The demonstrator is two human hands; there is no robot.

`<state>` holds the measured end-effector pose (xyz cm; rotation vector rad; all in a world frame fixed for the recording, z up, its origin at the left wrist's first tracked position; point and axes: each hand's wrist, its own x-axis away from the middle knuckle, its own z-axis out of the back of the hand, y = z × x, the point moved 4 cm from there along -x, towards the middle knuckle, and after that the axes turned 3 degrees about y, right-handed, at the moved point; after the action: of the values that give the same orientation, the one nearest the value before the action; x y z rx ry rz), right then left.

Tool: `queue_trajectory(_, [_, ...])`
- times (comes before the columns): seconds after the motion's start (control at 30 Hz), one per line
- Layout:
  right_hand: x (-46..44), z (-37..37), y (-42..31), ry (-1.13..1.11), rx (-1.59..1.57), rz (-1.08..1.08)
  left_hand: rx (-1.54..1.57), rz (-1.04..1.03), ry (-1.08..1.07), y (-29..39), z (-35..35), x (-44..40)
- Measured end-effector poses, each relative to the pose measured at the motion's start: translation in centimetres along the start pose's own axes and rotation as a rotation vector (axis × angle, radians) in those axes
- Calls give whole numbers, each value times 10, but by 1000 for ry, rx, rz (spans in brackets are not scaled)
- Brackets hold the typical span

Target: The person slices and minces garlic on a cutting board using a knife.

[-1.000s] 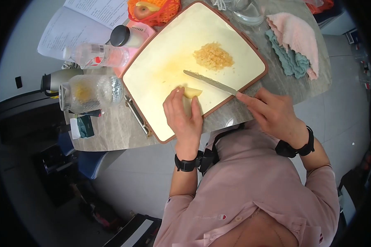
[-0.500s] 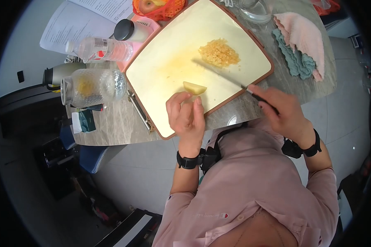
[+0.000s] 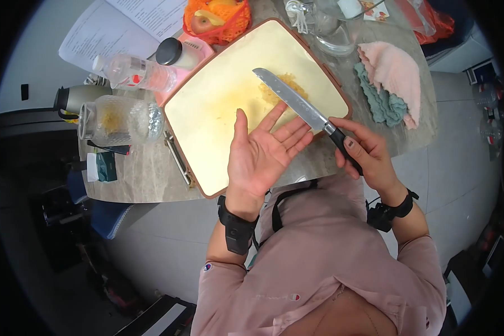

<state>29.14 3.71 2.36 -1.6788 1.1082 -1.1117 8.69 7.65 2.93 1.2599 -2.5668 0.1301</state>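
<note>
In my right hand is the black handle of a kitchen knife. Its blade, flat side up and speckled with bits, slants up and left over the cutting board, which is cream with a brown rim. My left hand is turned palm up with fingers spread and holds nothing. Its fingertips lie close to the blade; whether they touch it I cannot tell. Behind the blade shows a heap of finely chopped yellowish food, partly covered. The pale yellow wedge is out of sight, perhaps under my left hand.
Left of the board are a glass jar, a plastic bottle, a black-lidded jar and printed pages. A red net of fruit sits behind. Pink and green cloths and a glass pitcher are at right.
The left hand has turned palm up and opened out. The right hand has raised the knife and turned its blade flat beside the left fingers. The wedge has gone from view.
</note>
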Motion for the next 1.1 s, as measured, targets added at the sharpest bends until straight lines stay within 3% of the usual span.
queue_trajectory(0.33, [16, 18, 5, -45, 6, -26, 8, -28, 0, 16, -7, -7])
queue_trajectory(0.43, [24, 25, 6, -38, 24, -45, -269, -221, 333, 18, -22, -9])
queue_trajectory(0.53, [34, 34, 5, -28, 42, -54, -398, -259, 324, 27, -26, -12])
queue_trajectory(0.63, [43, 44, 5, 3, 32, -55, -740, -307, 253, 40, -31, -15])
queue_trajectory(0.73, [50, 53, 7, 50, 58, -34, -1609, -559, 396, 45, -46, -20])
queue_trajectory(0.77, [52, 54, 7, 56, 58, -25, -1769, -685, 460, 49, -41, -21])
queue_trajectory(0.87, [55, 56, 7, 70, 56, -1, -2517, -998, 275, 38, -48, -31])
queue_trajectory(1.1, [59, 56, 8, 76, 69, 9, -2697, -992, 298, 34, -57, -43])
